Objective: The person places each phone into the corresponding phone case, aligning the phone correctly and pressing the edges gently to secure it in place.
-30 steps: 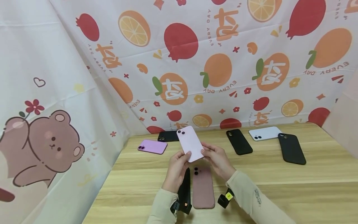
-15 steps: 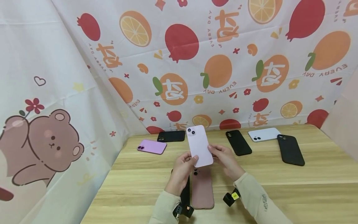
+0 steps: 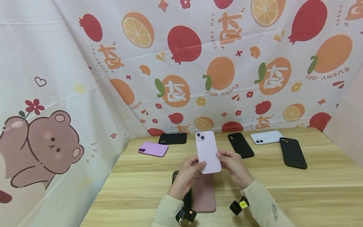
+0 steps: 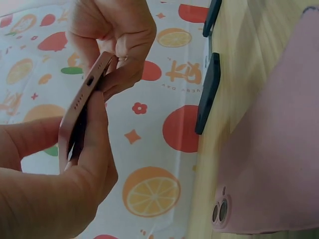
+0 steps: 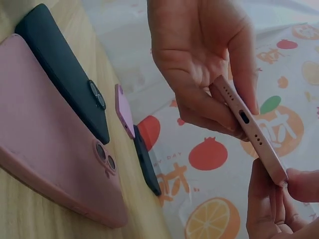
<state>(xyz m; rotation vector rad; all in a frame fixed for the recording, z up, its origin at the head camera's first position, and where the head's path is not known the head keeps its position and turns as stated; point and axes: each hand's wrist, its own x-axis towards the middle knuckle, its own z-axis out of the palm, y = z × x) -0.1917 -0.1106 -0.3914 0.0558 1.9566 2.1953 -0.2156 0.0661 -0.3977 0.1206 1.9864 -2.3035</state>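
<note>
Pink phone (image 3: pixel 208 152): held up off the table, back and twin lenses facing the viewer, its top tipped toward 12 o'clock; from the wrist views its charging port edge points at the person.
Left hand (image 3: pixel 187 176): thumb and fingers pinch the phone's lower corner at about 7 o'clock of the phone.
Right hand (image 3: pixel 233 165): fingers and thumb pinch the lower edge at about 4 o'clock of the phone, opposite the other hand.
Dusty pink case (image 3: pixel 203 195): lies flat on the wooden table (image 3: pixel 312 189) directly under the hands, at 6 o'clock of the held phone.
Black case by the wrist (image 3: pixel 185 195): touching the pink case's left side, partly hidden by the left forearm.
Purple phone (image 3: pixel 153 148): flat at 9 o'clock of the held phone, well apart.
Black case at the back (image 3: pixel 173 138): just beyond the purple one, near the cloth.
Middle black case (image 3: pixel 240 145): at 2 o'clock of the hands.
White phone (image 3: pixel 266 137): at 2 o'clock, further off.
Far black case (image 3: pixel 293 153): just beside the white phone.
Fruit-print cloth (image 3: pixel 221 69): hangs behind the table.
</note>
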